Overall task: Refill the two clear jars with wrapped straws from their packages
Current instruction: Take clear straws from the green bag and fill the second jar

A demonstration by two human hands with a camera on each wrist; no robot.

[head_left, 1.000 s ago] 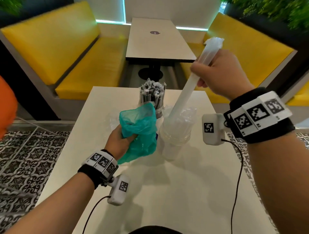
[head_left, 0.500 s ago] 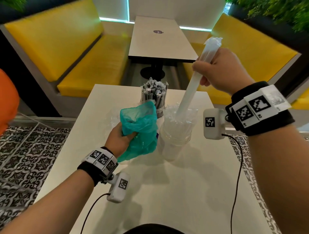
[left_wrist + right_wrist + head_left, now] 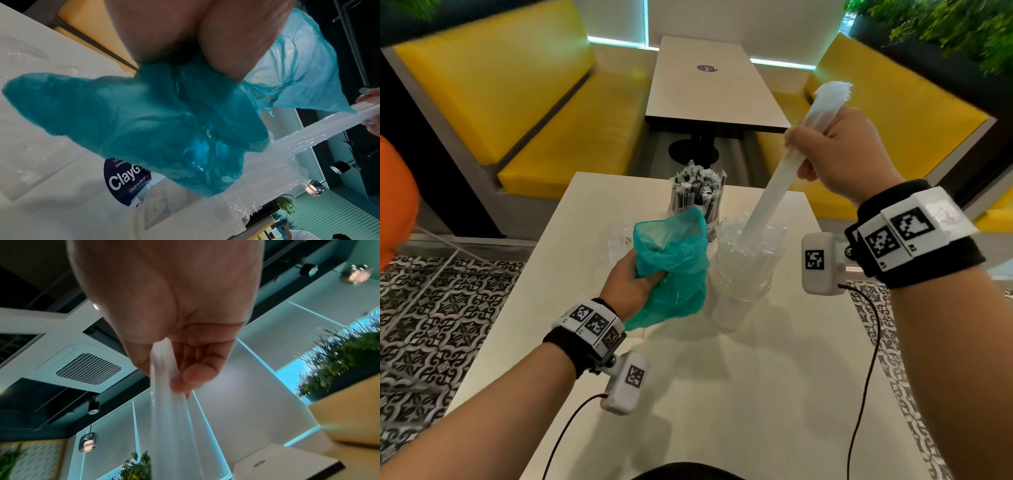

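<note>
My right hand (image 3: 808, 150) grips a long bundle of white wrapped straws (image 3: 770, 195) near its top, tilted, with its lower end inside the near clear jar (image 3: 739, 274). That jar holds more white straws and crinkled clear wrap. My left hand (image 3: 643, 274) clutches a crumpled teal plastic bag (image 3: 674, 260) just left of the jar. The far clear jar (image 3: 697, 198) is packed with black wrapped straws. In the left wrist view the teal bag (image 3: 144, 121) fills the middle and the straw bundle (image 3: 308, 133) crosses at right. The right wrist view shows fingers (image 3: 191, 376) curled round the straws (image 3: 170, 418).
An empty clear package (image 3: 619, 238) lies on the white table (image 3: 722, 394) left of the jars. A dark round sticker (image 3: 125, 178) is on the tabletop by the jar. Yellow benches (image 3: 558, 144) and a second table (image 3: 709, 85) stand beyond. Wrist-camera cables trail over the near tabletop.
Almost nothing has moved: my right hand keeps the straw bundle standing in the near jar and my left keeps hold of the teal bag. The view has shifted slightly.
</note>
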